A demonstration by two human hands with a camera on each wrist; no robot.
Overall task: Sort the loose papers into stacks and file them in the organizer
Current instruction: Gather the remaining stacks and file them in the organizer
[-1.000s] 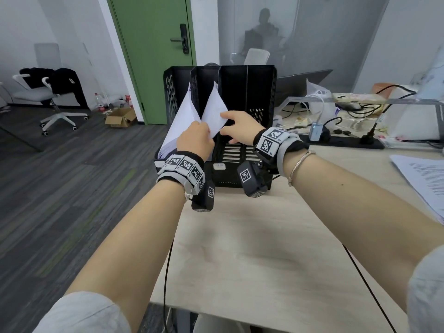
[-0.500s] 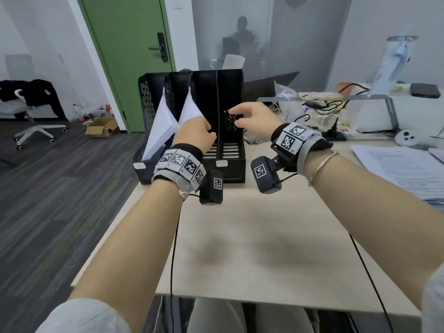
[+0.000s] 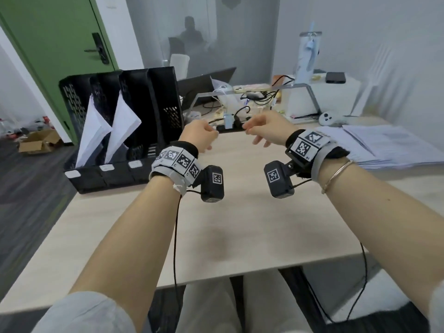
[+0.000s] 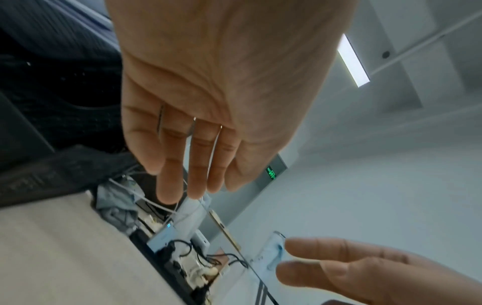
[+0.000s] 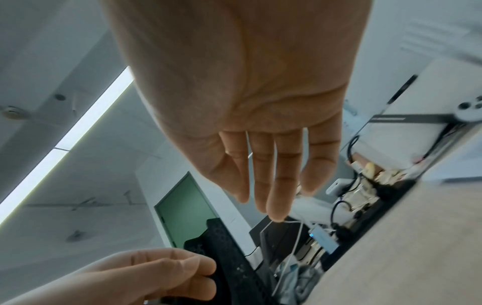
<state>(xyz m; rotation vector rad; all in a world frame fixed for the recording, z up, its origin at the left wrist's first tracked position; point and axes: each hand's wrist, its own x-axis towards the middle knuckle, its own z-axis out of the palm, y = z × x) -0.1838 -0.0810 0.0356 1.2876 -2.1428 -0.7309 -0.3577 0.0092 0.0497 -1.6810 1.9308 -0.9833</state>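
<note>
Presently, nearest the camera, both forearms reach out over the bare front of the desk (image 3: 240,224), each wrist carrying a tagged band and a small camera. The left hand (image 3: 198,135) hangs in the air with nothing in it, fingers loosely bent and relaxed in its own wrist view; the right hand (image 3: 266,126) is likewise released, fingers straight and slack, gripping nothing. Neither hand touches any paper. To the left, at the desk's edge, the black organizer (image 3: 165,97) stands upright with two filed stacks (image 3: 96,131) of white sheets leaning in its two left compartments; the two compartments to the right appear empty, though their dark interiors are hard to read. To the right, a flat pile of loose papers (image 3: 389,147) lies on the desk, well apart from the organizer, and runs out of frame, so its full extent cannot be told. In my judgement the task is partly done: two stacks are filed, the remaining pile is not yet sorted or filed. Beyond the hands, a power strip (image 3: 230,128) and tangled cables lie along the desk's far side; detail there is too small to itemise. What is printed on the sheets is illegible.
</note>
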